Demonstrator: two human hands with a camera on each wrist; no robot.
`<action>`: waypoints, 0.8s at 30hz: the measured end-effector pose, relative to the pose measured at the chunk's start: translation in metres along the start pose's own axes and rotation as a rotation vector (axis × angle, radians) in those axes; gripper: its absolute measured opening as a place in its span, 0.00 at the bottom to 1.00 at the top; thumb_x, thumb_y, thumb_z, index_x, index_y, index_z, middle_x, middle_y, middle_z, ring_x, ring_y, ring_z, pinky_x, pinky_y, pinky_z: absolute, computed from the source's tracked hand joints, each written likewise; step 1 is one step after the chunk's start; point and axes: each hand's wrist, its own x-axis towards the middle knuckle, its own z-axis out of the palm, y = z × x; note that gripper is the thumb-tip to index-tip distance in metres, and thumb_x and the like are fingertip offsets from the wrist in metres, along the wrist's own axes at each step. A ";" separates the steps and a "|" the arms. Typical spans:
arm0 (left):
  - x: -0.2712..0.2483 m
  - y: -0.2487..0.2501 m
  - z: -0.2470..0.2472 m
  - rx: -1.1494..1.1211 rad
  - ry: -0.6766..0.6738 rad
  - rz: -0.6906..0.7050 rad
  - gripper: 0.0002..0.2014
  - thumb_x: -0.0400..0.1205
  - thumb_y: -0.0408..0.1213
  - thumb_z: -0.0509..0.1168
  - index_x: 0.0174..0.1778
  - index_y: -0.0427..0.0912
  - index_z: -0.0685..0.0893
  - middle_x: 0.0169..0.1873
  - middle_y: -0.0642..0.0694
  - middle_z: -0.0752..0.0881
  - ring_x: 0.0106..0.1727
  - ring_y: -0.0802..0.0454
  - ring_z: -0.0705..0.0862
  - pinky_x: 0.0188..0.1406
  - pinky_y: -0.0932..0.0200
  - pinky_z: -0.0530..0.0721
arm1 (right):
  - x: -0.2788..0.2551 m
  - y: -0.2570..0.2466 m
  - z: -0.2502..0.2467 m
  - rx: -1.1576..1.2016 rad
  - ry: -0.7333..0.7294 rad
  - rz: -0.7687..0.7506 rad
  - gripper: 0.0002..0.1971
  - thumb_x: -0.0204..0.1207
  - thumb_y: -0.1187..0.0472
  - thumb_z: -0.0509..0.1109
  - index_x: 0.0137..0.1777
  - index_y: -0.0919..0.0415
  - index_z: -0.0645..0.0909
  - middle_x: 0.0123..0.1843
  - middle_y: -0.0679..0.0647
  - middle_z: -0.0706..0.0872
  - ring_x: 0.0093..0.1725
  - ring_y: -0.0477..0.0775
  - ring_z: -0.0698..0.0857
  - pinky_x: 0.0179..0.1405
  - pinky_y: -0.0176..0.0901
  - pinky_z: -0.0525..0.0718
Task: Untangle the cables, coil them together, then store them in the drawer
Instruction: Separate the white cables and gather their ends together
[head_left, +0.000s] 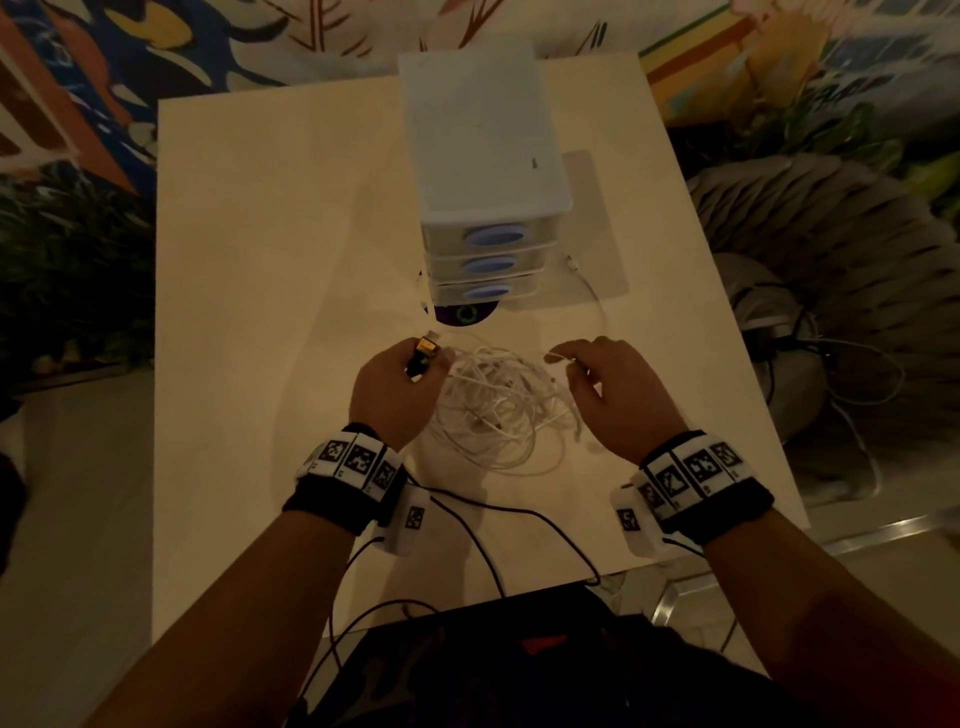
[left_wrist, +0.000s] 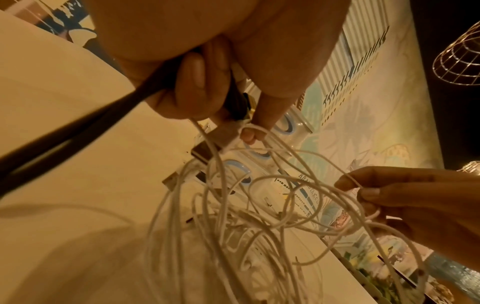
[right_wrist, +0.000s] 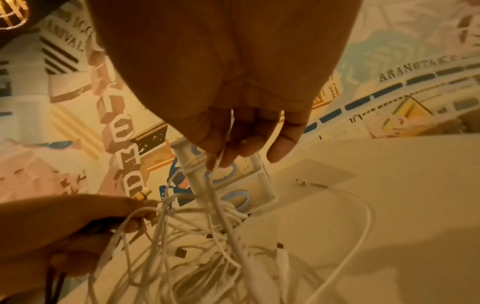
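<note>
Both forearms reached forward, banded at the wrists. The left hand (head_left: 395, 389) was curled tight in a grip; the right hand (head_left: 608, 395) pinched with thumb and forefinger.

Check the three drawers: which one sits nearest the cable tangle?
The bottom drawer of the white drawer unit. It is the lowest of the stack of three and closest to the white cables; all three look closed.

Lettering on the wall mural only

The colourful painted wall mural (right_wrist: 405, 74) carries dark capitals reading roughly "ARANETA", the rest blurred; its upper left corner shows a fragment ending "…NIVAL". The black-and-white square markers on the wristbands (head_left: 358, 460) bear no readable text.
</note>
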 end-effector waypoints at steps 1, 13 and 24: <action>0.000 0.000 0.000 0.009 -0.008 0.000 0.11 0.85 0.53 0.67 0.47 0.50 0.88 0.37 0.54 0.86 0.40 0.55 0.81 0.36 0.66 0.73 | 0.000 0.000 -0.001 0.063 -0.026 0.044 0.12 0.84 0.63 0.62 0.59 0.50 0.85 0.46 0.49 0.87 0.46 0.50 0.83 0.52 0.49 0.82; -0.004 -0.009 -0.011 0.035 -0.001 -0.083 0.16 0.87 0.50 0.65 0.64 0.45 0.87 0.50 0.44 0.90 0.59 0.40 0.86 0.52 0.55 0.77 | -0.004 0.023 -0.018 0.378 -0.061 0.377 0.06 0.83 0.67 0.64 0.47 0.58 0.73 0.49 0.45 0.91 0.48 0.48 0.89 0.52 0.46 0.82; -0.016 0.030 0.000 0.043 -0.086 0.275 0.19 0.76 0.52 0.78 0.62 0.54 0.86 0.50 0.56 0.87 0.47 0.60 0.85 0.48 0.66 0.83 | 0.014 -0.052 -0.026 0.567 -0.217 -0.001 0.17 0.91 0.54 0.57 0.50 0.56 0.87 0.43 0.47 0.89 0.40 0.42 0.84 0.49 0.41 0.81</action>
